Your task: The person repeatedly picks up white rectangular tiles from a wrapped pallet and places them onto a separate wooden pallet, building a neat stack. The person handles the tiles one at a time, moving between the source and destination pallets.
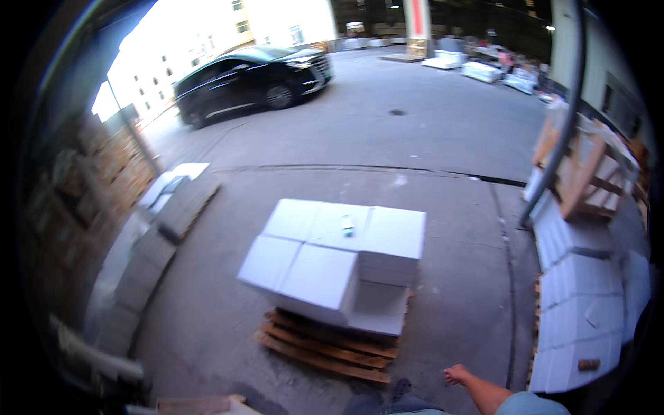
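Note:
My right hand (456, 374) hangs low beside my leg, to the right of a wooden pallet (325, 351). Its fingers look curled in, and nothing shows in them. Stacks of square white blocks or sheets (321, 270) stand on the pallet, apart from the hand. The near right stack (379, 309) is much lower than the others. A small white and green object (347, 225), perhaps a bottle, lies on top of the far middle stack. No part of my left hand is in the picture.
White stacks (577, 311) line the right side, with a wooden crate frame (588, 176) behind them. More wrapped stacks (142, 270) run along the left. Farther off, a black van (252, 79) stands on the concrete. A dark post (564, 131) rises at the right.

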Demonstrator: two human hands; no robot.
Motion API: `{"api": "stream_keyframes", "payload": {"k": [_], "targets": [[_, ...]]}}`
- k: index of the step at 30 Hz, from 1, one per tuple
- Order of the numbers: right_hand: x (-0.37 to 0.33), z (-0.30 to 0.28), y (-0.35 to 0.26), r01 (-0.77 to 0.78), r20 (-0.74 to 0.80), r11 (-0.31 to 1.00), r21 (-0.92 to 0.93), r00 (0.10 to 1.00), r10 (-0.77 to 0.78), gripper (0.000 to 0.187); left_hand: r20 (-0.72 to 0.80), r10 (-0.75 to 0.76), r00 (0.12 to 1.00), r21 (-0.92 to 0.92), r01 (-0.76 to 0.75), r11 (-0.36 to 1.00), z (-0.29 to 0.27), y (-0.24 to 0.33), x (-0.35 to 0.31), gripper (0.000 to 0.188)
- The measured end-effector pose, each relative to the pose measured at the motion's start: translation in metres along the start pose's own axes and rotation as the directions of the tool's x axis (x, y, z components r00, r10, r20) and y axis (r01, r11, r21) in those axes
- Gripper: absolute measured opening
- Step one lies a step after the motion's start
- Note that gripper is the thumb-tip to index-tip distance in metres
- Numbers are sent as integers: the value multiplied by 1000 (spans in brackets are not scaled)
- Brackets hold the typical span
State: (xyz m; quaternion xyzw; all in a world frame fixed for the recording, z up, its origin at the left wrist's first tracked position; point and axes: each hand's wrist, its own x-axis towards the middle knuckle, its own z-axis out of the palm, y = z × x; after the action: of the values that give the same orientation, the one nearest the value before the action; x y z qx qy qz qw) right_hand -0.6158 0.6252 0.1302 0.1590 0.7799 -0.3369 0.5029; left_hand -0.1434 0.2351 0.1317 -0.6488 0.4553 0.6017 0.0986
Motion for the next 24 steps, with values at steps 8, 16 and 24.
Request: {"api": "stream_keyframes", "payload": {"k": [8, 16, 24], "targets": [[-29, 73, -83, 183, 103, 974, 133, 975, -197, 31, 3, 86, 996, 3, -86, 996, -36, 30, 67, 43], [-19, 59, -85, 211, -104, 938, 274, 976, -189, 20, 56, 138, 989, -43, -136, 990, 20, 147, 69, 31], [64, 31, -109, 140, -119, 984, 109, 985, -127, 24, 7, -19, 1000, -156, 20, 987, 71, 148, 75, 29]]}}
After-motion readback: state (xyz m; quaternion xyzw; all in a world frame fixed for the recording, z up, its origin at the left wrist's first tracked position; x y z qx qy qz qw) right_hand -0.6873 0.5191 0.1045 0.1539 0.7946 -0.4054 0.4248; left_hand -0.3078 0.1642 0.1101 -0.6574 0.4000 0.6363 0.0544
